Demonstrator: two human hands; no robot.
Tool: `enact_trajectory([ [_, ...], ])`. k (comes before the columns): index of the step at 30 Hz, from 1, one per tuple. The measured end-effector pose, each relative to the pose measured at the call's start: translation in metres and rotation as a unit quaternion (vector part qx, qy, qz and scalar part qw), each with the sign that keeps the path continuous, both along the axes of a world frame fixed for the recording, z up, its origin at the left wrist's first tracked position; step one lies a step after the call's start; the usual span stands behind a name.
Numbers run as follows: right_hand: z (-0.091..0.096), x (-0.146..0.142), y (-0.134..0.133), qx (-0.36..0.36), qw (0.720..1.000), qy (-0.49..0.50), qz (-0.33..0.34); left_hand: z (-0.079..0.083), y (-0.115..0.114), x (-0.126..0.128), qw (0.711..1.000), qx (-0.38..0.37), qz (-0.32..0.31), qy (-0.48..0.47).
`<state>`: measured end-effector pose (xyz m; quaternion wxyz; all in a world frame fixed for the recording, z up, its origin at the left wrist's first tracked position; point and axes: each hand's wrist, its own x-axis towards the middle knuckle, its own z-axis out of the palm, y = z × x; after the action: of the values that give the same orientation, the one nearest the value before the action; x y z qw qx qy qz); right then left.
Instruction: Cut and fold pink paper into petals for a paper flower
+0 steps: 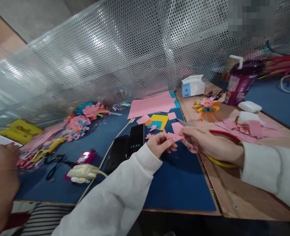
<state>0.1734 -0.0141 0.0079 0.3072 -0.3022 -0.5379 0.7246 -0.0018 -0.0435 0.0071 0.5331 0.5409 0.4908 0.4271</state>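
My left hand (159, 144) pinches a small folded pink paper piece (173, 136) above the blue mat (181, 180). My right hand (203, 142) meets it from the right, fingertips closed on the same pink piece. Scissors with red and yellow handles (223, 136) lie under my right wrist, their blade tip (185, 123) pointing left. Both arms wear white sleeves. Small pink, yellow and blue paper squares (159, 121) lie just beyond my hands.
Two phones (128, 146) lie left of my hands beside a cable and a plug (82, 171). Paper flowers (78, 126) (207, 106), a large pink sheet (152, 105), a tissue box (192, 86) and a purple cup (241, 82) stand further back. Another person's hands (1, 157) are at far left.
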Motion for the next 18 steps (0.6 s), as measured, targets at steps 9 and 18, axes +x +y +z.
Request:
enact_trajectory([
  [9,0.003,-0.001,-0.002,-0.040,0.999,0.020,-0.019,-0.002,0.002,-0.002,1.000,-0.004,0.005,0.008],
  [18,-0.002,0.001,0.001,0.017,1.000,0.007,0.002,-0.014,0.002,0.002,0.998,0.006,-0.041,-0.036],
])
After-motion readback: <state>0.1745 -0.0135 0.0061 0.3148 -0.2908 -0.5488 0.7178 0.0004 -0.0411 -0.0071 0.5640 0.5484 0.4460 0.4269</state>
